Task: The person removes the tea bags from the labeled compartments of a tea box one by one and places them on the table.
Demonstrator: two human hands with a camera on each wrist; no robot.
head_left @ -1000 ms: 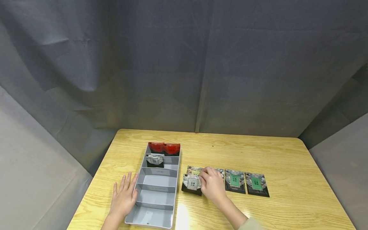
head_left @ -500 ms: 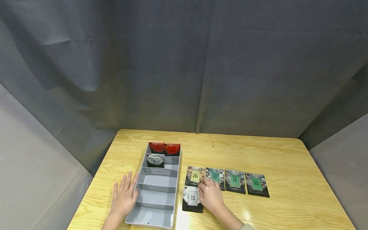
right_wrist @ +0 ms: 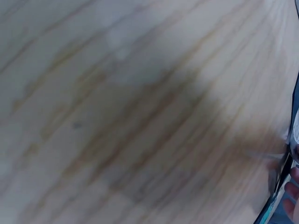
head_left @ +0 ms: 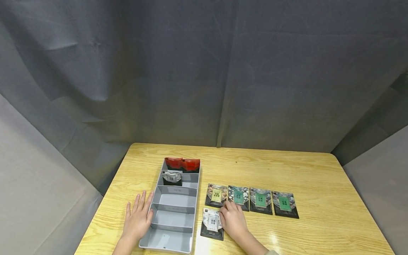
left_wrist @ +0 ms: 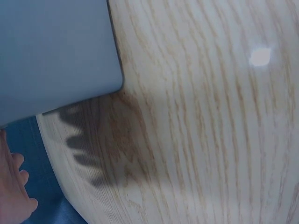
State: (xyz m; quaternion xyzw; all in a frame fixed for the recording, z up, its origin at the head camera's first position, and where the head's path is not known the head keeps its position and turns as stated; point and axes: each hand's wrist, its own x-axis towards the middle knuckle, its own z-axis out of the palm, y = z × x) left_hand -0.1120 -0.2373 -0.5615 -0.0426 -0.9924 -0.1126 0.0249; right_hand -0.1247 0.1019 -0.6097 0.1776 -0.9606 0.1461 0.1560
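Observation:
In the head view my right hand (head_left: 234,220) pinches the right edge of a black sachet with a white label (head_left: 211,224), which lies low over the table, slightly turned. Fingers (right_wrist: 291,191) and a dark sachet edge show at the right border of the right wrist view. My left hand (head_left: 137,216) lies with fingers spread against the left side of a grey divided tray (head_left: 193,209). Red sachets (head_left: 190,165) stand in its far compartment, and another white-label sachet (head_left: 172,178) stands in the second. The nearer three compartments show bare floors.
Behind the held sachet, a row on the table (head_left: 318,177) has a yellow-label sachet (head_left: 216,195), a teal-label sachet (head_left: 238,197) and two green-label sachets (head_left: 260,200). Grey cloth (head_left: 178,71) hangs beyond the table's far edge.
My right hand has brought the white-label sachet nearer the table's front, uncovering the yellow-label and teal-label ones. Since half a second ago it has turned slightly. My left hand has stayed still.

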